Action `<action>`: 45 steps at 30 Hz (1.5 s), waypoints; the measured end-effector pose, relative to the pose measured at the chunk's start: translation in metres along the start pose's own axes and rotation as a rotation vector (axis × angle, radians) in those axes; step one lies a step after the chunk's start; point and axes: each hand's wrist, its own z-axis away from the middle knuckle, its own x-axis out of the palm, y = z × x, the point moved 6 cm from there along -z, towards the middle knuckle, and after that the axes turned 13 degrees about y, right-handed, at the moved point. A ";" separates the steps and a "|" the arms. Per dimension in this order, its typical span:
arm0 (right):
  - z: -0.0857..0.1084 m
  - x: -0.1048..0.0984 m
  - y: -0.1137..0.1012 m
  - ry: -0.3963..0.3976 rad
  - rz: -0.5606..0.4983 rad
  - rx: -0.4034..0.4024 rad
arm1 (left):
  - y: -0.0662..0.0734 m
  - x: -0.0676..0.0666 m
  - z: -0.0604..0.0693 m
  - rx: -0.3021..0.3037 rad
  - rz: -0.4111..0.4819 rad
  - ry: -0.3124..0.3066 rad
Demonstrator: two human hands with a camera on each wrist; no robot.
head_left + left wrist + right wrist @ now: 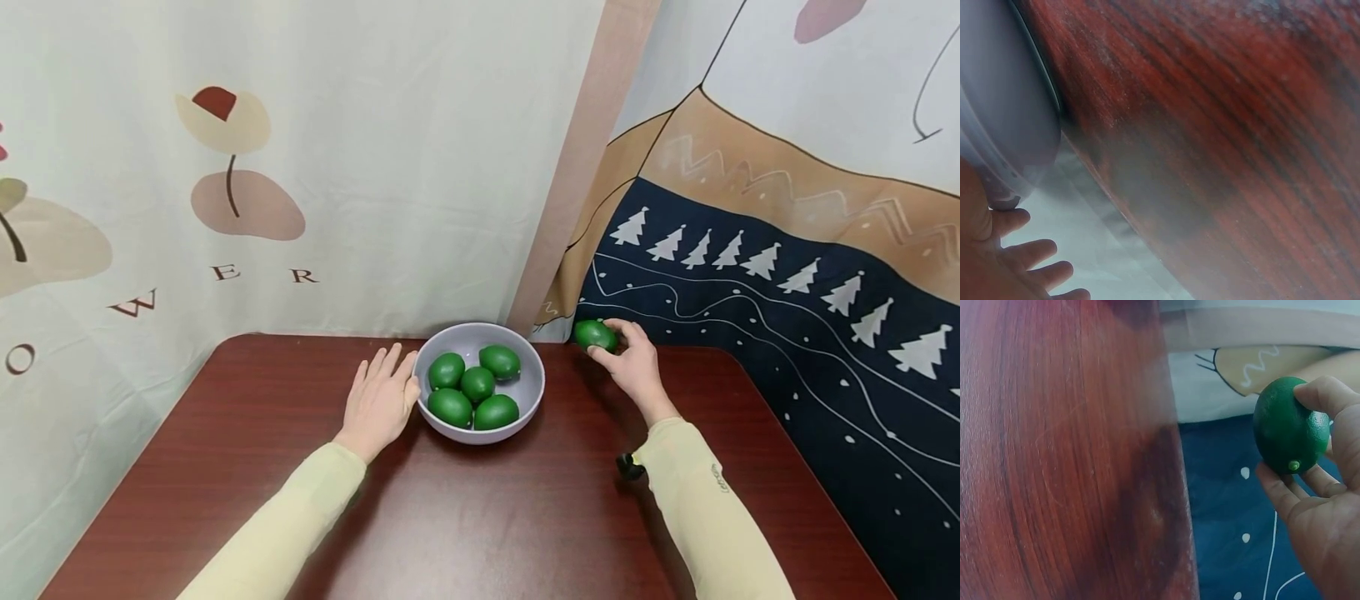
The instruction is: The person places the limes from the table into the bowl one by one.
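A pale lavender bowl stands near the table's far edge with several green limes inside. My left hand touches the bowl's left side with its fingers straight. In the left wrist view, the fingers are spread beside the bowl's wall. Right of the bowl, my right hand holds one more lime above the table's far edge. The right wrist view shows that lime pinched between thumb and fingers, its small stem end facing the camera.
The dark red wooden table ends just behind the bowl. A pale curtain with printed flowers hangs behind it, and a navy cloth with white trees hangs at the right. A black wrist strap piece shows at the right sleeve.
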 end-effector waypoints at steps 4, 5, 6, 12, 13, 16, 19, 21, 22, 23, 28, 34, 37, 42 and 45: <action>0.001 0.003 -0.006 -0.021 -0.001 -0.002 | 0.000 0.000 0.000 0.001 0.002 0.003; 0.002 0.003 -0.007 -0.025 0.005 -0.004 | 0.000 0.000 0.000 0.002 0.002 0.005; 0.003 0.004 -0.008 -0.029 0.008 -0.005 | 0.000 -0.001 0.001 0.003 0.002 0.006; 0.007 0.008 -0.017 -0.053 0.006 -0.021 | 0.000 0.000 0.003 0.002 0.000 0.001; 0.007 0.009 -0.018 -0.056 0.003 -0.024 | -0.001 0.000 0.003 0.001 0.002 -0.001; 0.007 0.011 -0.020 -0.069 0.001 -0.037 | 0.000 -0.001 0.003 0.006 0.002 0.011; 0.008 0.013 -0.024 -0.082 0.005 -0.048 | 0.000 -0.002 0.002 0.008 0.001 0.017; 0.008 0.013 -0.025 -0.093 0.010 -0.048 | 0.000 -0.001 0.003 0.006 0.001 0.013; 0.009 0.014 -0.026 -0.099 0.015 -0.048 | -0.001 -0.001 0.003 0.004 0.001 0.010; 0.010 0.014 -0.027 -0.103 0.017 -0.048 | -0.001 0.000 0.003 0.005 0.001 0.009; 0.011 0.017 -0.032 -0.129 0.016 -0.073 | 0.000 0.000 0.003 0.011 0.000 0.016; 0.012 0.019 -0.039 -0.131 -0.001 -0.135 | -0.001 0.001 0.003 0.011 -0.003 0.017; 0.012 0.020 -0.042 -0.154 -0.020 -0.130 | 0.000 0.000 0.003 0.014 -0.003 0.019; 0.014 0.023 -0.047 -0.220 -0.032 -0.087 | 0.000 -0.001 0.002 0.017 0.001 0.029; 0.015 0.024 -0.051 -0.245 -0.025 -0.085 | 0.000 0.000 0.001 0.016 0.002 0.030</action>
